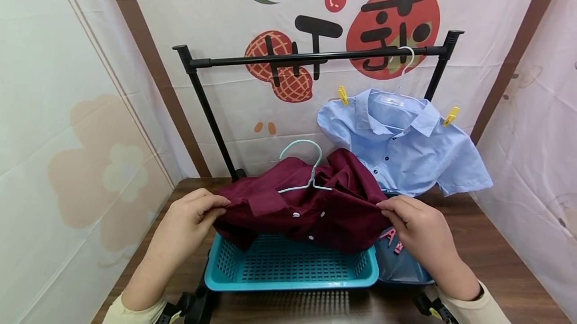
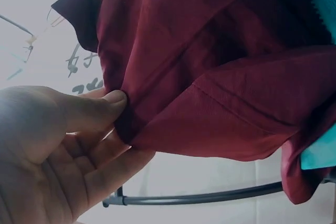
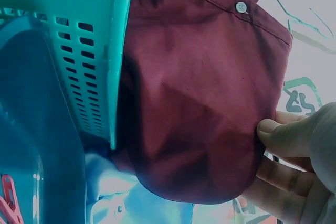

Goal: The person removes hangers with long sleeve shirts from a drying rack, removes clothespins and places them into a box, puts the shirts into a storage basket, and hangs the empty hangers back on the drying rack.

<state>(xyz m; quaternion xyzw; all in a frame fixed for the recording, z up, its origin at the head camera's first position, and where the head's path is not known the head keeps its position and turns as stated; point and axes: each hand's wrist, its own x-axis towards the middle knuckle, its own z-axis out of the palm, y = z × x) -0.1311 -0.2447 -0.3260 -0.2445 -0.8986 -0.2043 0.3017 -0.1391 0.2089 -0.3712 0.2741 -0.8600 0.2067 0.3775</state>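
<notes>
A dark red shirt [image 1: 311, 224] with white buttons is stretched between both hands above a teal basket [image 1: 293, 284]. My left hand [image 1: 189, 219] pinches its left side between thumb and fingers; in the left wrist view the thumb presses the dark red cloth [image 2: 173, 77]. My right hand [image 1: 419, 229] pinches the opposite side, also plain in the right wrist view, where a white button [image 3: 241, 7] shows. A pale mint hanger [image 1: 312, 174] sits at the shirt's collar, its hook standing up free and its lower part partly hidden by cloth.
Behind stands a black clothes rack [image 1: 288, 57]. A light blue shirt [image 1: 396, 138] hangs from it on a white hanger, with yellow clothespins [image 1: 451, 116] at the shoulders. Right of the basket, a blue bin [image 1: 401, 266] holds pink clothespins [image 1: 398, 247]. All stand on a brown wooden table [image 1: 505, 269].
</notes>
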